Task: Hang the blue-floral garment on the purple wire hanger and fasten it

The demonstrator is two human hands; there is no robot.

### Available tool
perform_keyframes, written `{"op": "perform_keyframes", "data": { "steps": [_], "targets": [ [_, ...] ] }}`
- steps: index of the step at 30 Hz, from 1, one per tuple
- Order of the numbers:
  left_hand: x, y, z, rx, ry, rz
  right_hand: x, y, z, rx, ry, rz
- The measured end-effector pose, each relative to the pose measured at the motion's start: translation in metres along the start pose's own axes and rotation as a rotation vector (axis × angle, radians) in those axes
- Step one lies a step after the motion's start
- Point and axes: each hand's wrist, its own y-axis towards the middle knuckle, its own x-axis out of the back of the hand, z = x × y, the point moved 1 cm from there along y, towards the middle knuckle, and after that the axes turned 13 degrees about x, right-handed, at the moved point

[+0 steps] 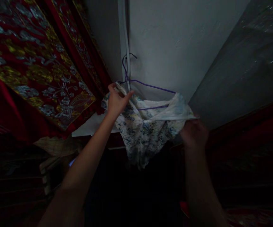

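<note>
Forearms (91, 154) rose from the bottom edge, spread apart, toward a floral top (146, 132) hanging between the hands. On the left, the left hand (119, 101) was at the top's shoulder, just under the hanger's neck, thumb and forefinger set wide and touching the cloth; how firmly they gripped could not be told. The right hand (194, 130), dim and blurred, held the pale edge of the opposite shoulder between its fingers and drew it out sideways, so that the neckline ran taut. The top's lower part hung gathered and narrow over darkness.

Through the open neck showed a purple hanger (153, 85), one arm bare up to the far shoulder. Its hook met a white cord (127, 41) running down from above; whether it hung from that was unclear. At lower left stood a pale frame (46, 179), near a checked cloth (56, 145). Higher up, red drapery (39, 63) carried silver and gold embroidery. Behind rose a pale wall (165, 47), with a glossy grey sheet (240, 72) at right.
</note>
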Motion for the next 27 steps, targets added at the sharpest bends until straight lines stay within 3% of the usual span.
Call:
{"op": "perform_keyframes", "data": {
  "steps": [4,9,12,17,21,24,27],
  "targets": [
    [0.009,0.014,0.014,-0.038,-0.095,-0.098,0.031,-0.049,-0.039,-0.125,0.053,-0.263],
    [0.042,0.007,0.044,0.34,-0.325,-0.191,0.057,-0.073,-0.055,-0.26,-0.075,-0.326],
    [0.063,-0.014,0.061,0.502,-0.447,-0.234,0.06,-0.085,-0.06,-0.332,-0.235,-0.212],
    [0.087,-0.068,0.086,0.876,-0.973,-0.156,0.04,-0.113,-0.08,-0.435,-0.595,0.126],
    [0.103,-0.113,0.094,0.937,-1.141,-0.291,0.028,-0.125,-0.097,-0.51,-0.882,0.273],
    [0.094,-0.144,0.085,0.958,-1.18,-0.325,0.018,-0.132,-0.109,-0.601,-0.874,0.384],
    [0.065,-0.18,0.06,0.956,-1.088,-0.158,-0.004,-0.141,-0.122,-0.732,-0.678,0.471]
  ]
}}
